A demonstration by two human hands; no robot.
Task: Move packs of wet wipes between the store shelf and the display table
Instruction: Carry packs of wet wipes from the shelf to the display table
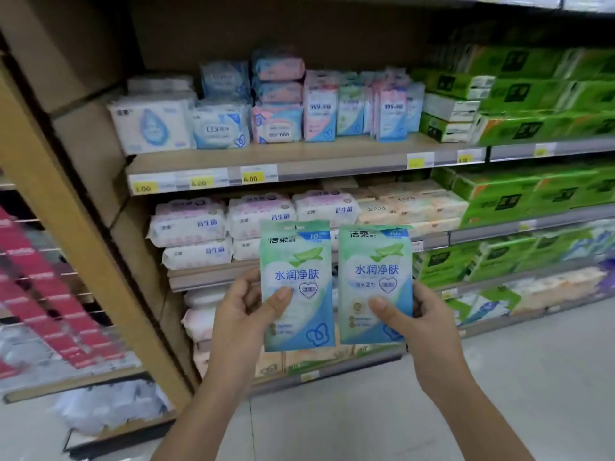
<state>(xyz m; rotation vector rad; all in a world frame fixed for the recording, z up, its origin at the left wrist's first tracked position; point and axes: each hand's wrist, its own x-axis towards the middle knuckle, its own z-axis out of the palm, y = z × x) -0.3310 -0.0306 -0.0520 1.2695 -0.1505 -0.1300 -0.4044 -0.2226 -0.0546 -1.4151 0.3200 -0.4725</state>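
At the lower middle of the frame, the left hand and right hand each pinch an upright pack — left pack, right pack — side by side before the shelf, thumbs pressed on the fronts.

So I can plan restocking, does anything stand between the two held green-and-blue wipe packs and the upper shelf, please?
Nothing visible: left hand and right hand hold the flat green-and-blue plastic packs in open air before the tan shelf.

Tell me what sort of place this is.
Probably a supermarket aisle: tiered shelves stacked with green tissue packs, yellow price tags on the shelf edges, and a wet-wipe pack in the left hand, its twin in the right hand.
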